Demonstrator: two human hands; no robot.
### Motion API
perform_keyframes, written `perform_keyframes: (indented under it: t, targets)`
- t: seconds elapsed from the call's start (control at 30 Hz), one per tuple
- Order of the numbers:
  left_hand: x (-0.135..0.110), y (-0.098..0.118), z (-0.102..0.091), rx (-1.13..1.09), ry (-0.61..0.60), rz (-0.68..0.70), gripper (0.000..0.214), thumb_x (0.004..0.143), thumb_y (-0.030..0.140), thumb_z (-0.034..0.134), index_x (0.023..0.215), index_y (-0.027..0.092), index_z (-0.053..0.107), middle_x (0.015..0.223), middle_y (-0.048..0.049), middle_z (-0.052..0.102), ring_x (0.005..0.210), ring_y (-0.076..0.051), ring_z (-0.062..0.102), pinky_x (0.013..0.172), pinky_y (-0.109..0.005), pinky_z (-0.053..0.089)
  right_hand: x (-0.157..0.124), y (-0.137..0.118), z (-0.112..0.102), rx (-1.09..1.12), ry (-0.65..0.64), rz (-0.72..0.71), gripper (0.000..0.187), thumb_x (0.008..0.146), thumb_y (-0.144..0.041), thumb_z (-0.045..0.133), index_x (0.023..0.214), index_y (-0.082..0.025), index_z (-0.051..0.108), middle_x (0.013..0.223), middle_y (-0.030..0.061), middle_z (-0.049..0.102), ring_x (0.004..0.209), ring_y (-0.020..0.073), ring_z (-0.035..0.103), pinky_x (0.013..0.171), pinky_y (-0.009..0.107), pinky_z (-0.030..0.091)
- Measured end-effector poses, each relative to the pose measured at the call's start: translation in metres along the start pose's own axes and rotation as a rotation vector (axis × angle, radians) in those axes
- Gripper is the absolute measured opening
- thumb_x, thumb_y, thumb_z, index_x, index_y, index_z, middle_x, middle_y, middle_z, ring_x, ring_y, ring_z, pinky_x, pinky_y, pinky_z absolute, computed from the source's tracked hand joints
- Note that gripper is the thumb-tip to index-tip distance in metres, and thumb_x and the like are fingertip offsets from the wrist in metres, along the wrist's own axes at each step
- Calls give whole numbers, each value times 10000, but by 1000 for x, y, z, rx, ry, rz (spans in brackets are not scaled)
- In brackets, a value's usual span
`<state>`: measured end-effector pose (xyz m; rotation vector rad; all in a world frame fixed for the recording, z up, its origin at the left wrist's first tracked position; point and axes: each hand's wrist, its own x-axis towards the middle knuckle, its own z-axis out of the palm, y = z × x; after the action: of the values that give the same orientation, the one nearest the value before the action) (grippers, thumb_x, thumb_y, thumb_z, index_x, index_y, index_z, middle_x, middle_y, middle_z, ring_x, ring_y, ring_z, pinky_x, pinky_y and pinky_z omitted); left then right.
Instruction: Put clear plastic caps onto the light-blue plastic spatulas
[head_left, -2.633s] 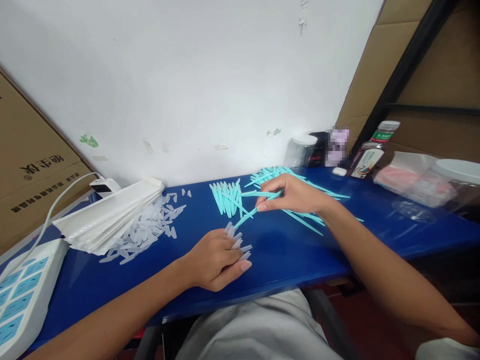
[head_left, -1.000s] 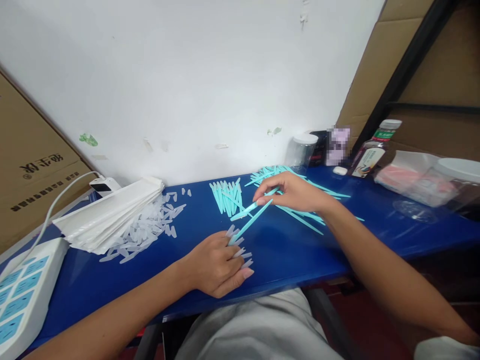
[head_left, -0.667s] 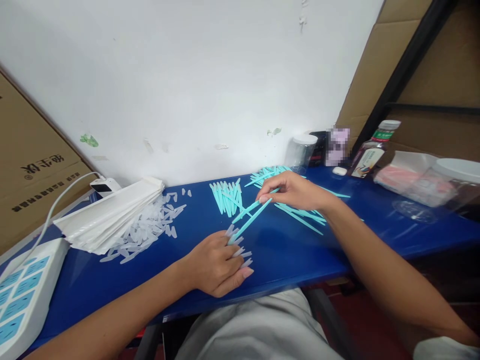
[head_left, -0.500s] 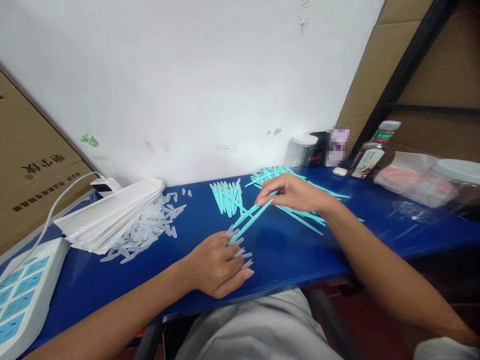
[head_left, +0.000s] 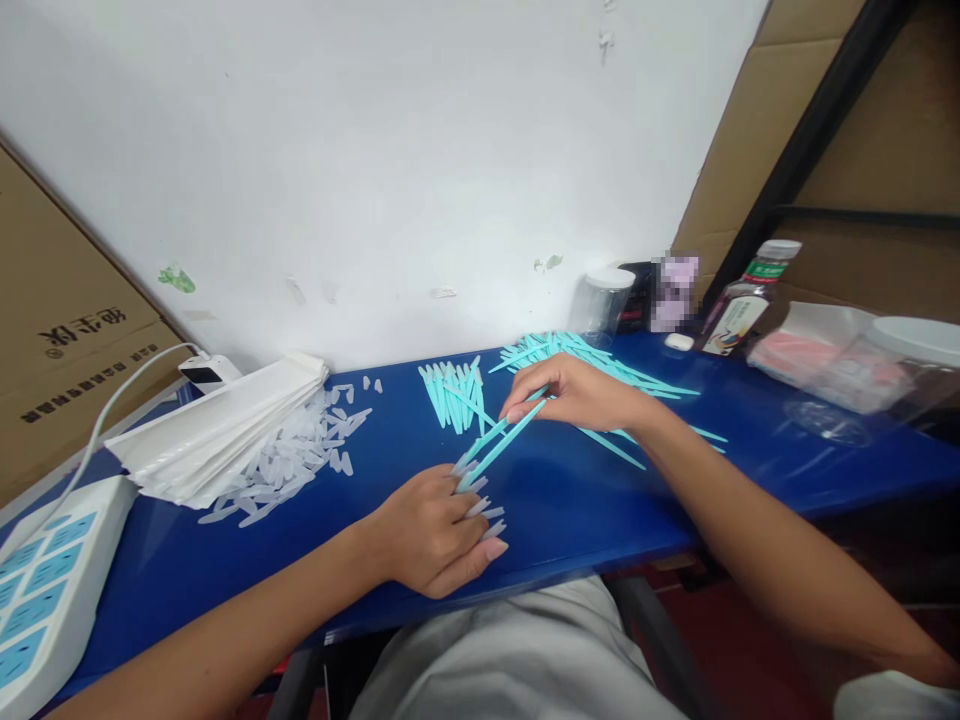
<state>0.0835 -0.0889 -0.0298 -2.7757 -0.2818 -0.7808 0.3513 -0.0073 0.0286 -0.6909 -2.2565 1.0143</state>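
My left hand point(head_left: 433, 528) rests on the blue table point(head_left: 585, 500), fingers closed around several clear plastic caps point(head_left: 480, 506) that stick out between them. My right hand point(head_left: 576, 393) pinches two turquoise plastic sticks point(head_left: 501, 440); their tips point down-left into the caps at my left fingers. Behind my right hand lies a loose heap of turquoise sticks point(head_left: 592, 362). A tidier row of capped sticks point(head_left: 452, 393) lies at the table's middle back.
A pile of clear caps point(head_left: 289, 458) and a stack of white sleeves point(head_left: 217, 430) lie at the left. A white power strip point(head_left: 45, 590) sits at the far left. Jars and a bottle point(head_left: 739, 305) stand at the back right. Cardboard boxes flank the table.
My right hand picked up a second stick and moved left and down, bringing both stick tips against the caps in my left hand. My left hand stayed put.
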Motion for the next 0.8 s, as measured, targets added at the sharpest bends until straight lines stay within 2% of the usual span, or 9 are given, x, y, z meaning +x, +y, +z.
perform_keyframes:
  t: [0.2, 0.3, 0.37, 0.43, 0.5, 0.53, 0.63, 0.7, 0.8]
  targets:
    - [-2, 1, 1, -22, 31, 2, 413, 989, 277, 487, 585, 192, 503, 543, -9, 463, 475, -145, 364, 539, -353, 273, 7, -3, 23, 80, -77, -31, 154, 888, -300, 772, 978, -203, 849, 970, 80, 792, 926, 219, 734, 825, 311, 554]
    - [-2, 0, 1, -23, 44, 10, 389, 981, 272, 501, 601, 188, 523, 553, -10, 471, 483, -147, 371, 542, -353, 272, 8, -4, 26, 98, -85, -5, 188, 886, -321, 771, 1008, -195, 839, 996, 82, 792, 951, 222, 736, 828, 309, 556]
    - [-1, -2, -1, -13, 61, 15, 369, 983, 265, 509, 625, 183, 546, 571, -14, 488, 499, -153, 395, 553, -351, 294, 7, -2, 17, 53, -60, 42, 337, 861, -373, 796, 1152, -203, 804, 1055, 82, 792, 951, 225, 732, 801, 308, 552]
    - [-1, -4, -3, -2, 90, 23, 339, 979, 244, 521, 649, 178, 562, 592, -15, 508, 523, -161, 432, 568, -348, 325, 3, 4, 0, -76, 46, 88, 521, 830, -444, 819, 1290, -211, 738, 1085, 82, 787, 918, 222, 719, 768, 308, 532]
    - [0, -6, -5, 10, 126, 24, 309, 971, 220, 530, 668, 175, 568, 606, -12, 516, 539, -165, 458, 578, -343, 346, -4, 13, -22, -288, 213, 129, 502, 841, -511, 791, 1224, -188, 754, 1015, 83, 788, 866, 217, 695, 747, 308, 498]
    - [0, -7, -5, 16, 138, 23, 297, 968, 210, 533, 677, 173, 570, 611, -9, 516, 542, -165, 465, 580, -341, 354, -8, 19, -34, -416, 275, 175, 424, 866, -535, 754, 1079, -170, 787, 964, 89, 784, 842, 217, 684, 726, 307, 477]
    - [-1, -10, -6, 35, 164, 11, 277, 964, 199, 541, 691, 169, 574, 612, -4, 520, 540, -163, 473, 584, -340, 375, -19, 36, -61, -685, 202, 398, 383, 858, -543, 741, 851, -163, 786, 877, 89, 770, 763, 215, 663, 650, 305, 426]
    - [-2, -11, -6, 42, 168, 7, 269, 961, 200, 547, 695, 167, 580, 608, -5, 530, 542, -164, 486, 588, -342, 388, -23, 44, -68, -743, 101, 547, 377, 820, -540, 773, 838, -163, 785, 890, 98, 772, 760, 225, 672, 632, 305, 422]
    - [-4, -13, -6, 61, 172, -11, 256, 958, 210, 550, 711, 166, 600, 615, -12, 560, 545, -165, 506, 583, -343, 384, -22, 47, -64, -727, -29, 690, 409, 771, -558, 808, 876, -163, 785, 947, 118, 778, 791, 246, 691, 617, 307, 433]
